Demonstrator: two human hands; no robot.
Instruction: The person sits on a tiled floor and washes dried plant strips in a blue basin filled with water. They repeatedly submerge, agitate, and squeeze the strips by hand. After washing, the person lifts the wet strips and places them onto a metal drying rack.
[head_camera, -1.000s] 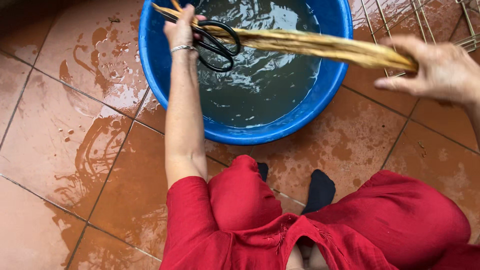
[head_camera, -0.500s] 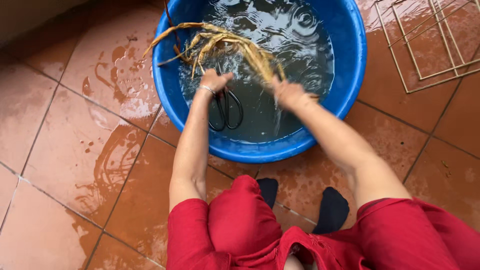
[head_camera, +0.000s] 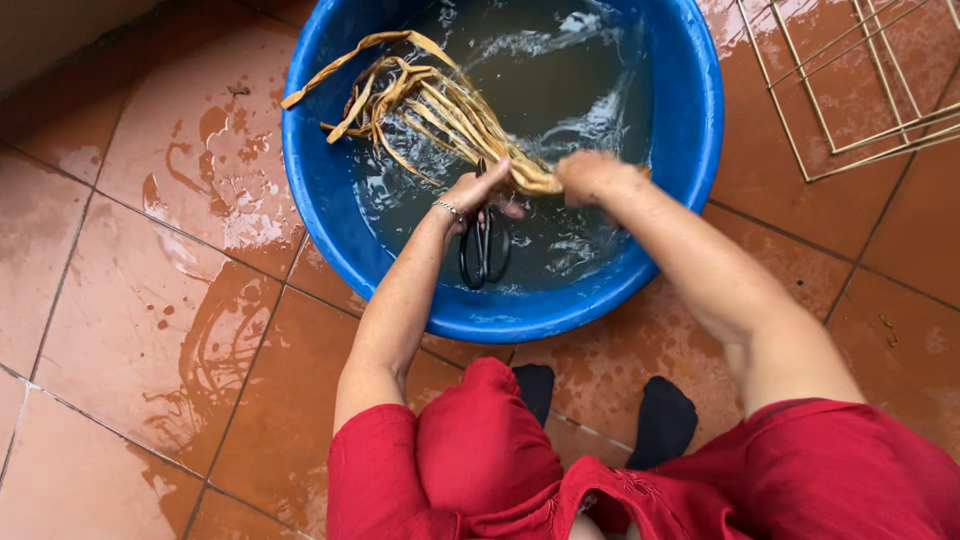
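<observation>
Rinsing a bundle of dried leaf strips in a basin of water.
Both hands clasp one end of the strips (head_camera: 440, 110) — left hand (head_camera: 478, 190), which also carries black scissors (head_camera: 484, 245), and right hand (head_camera: 590, 175) closed around it; the loose ends fan toward ten o'clock over the blue basin (head_camera: 700, 120). Judged mid-wash — next, a firm hold while swishing.
</observation>
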